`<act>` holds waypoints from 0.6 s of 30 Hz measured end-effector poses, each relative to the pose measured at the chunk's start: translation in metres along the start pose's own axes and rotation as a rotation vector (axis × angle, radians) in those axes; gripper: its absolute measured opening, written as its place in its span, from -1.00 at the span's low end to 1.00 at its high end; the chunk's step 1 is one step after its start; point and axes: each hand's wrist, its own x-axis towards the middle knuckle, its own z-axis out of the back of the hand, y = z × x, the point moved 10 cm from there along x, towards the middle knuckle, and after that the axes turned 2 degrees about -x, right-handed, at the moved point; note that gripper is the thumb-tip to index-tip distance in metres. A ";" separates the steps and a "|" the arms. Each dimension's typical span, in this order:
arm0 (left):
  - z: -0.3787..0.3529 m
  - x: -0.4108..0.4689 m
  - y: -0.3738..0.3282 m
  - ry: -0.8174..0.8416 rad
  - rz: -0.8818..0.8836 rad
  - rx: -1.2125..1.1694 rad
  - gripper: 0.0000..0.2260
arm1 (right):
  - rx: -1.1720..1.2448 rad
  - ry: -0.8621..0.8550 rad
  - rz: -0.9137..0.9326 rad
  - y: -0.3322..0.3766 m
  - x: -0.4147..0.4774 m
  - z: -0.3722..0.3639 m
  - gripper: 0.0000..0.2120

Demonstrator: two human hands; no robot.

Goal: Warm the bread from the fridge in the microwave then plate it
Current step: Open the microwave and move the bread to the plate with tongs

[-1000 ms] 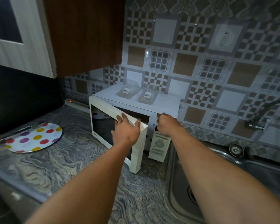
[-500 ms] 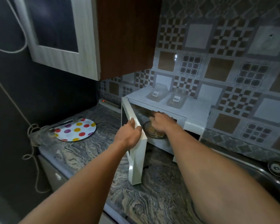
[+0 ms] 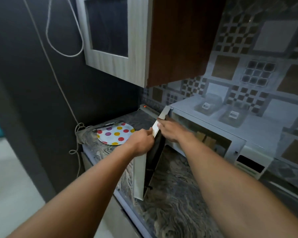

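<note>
The microwave (image 3: 261, 133) stands on the marbled counter (image 3: 172, 200) against the tiled wall, and its door (image 3: 138, 177) is swung wide open, edge-on to the camera with the dark inner face turned right. The left hand (image 3: 141, 143) grips the door's top edge from the left, fingers curled over it. The right hand (image 3: 170, 131) is just on the other side of that edge, at the left end of the open cavity, with its thumb close to or touching the door's white rim. Its fingers are turned away and partly hidden behind the door, so I cannot tell whether it holds anything or how far it is closed. Inside the cavity, to the right of the right wrist, tan shapes (image 3: 205, 140) show low down, but they are blurred and I cannot tell whether they are the bread or a reflection; the bread is not plainly seen anywhere else. A round plate (image 3: 115, 133) with coloured dots lies flat on the counter left of the door, near the left hand but apart from it, and a thin metal utensil (image 3: 107, 125) lies along its far rim. Two clear containers (image 3: 206, 106) sit side by side on top of the microwave. A cabinet (image 3: 119, 62) hangs above, and a cord (image 3: 64, 52) loops down the dark wall at left.
</note>
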 end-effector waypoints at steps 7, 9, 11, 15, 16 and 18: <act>0.035 0.008 0.023 -0.219 0.081 0.301 -0.68 | -0.065 -0.013 0.161 0.027 0.029 -0.013 -0.46; 0.043 0.008 0.025 -0.298 0.073 0.349 -0.74 | -0.062 -0.017 0.184 0.033 0.037 -0.017 -0.44; 0.050 0.006 0.030 -0.395 0.054 0.402 -0.77 | -0.080 -0.034 0.203 0.038 0.044 -0.020 -0.43; 0.051 0.007 0.051 -0.447 0.092 0.534 -0.55 | -0.129 -0.066 0.208 0.045 0.054 -0.021 -0.43; 0.052 0.008 0.056 -0.446 0.115 0.560 -0.52 | -0.137 -0.068 0.203 0.046 0.057 -0.022 -0.43; 0.055 0.010 0.063 -0.441 0.151 0.577 -0.48 | -0.155 -0.064 0.199 0.048 0.063 -0.025 -0.42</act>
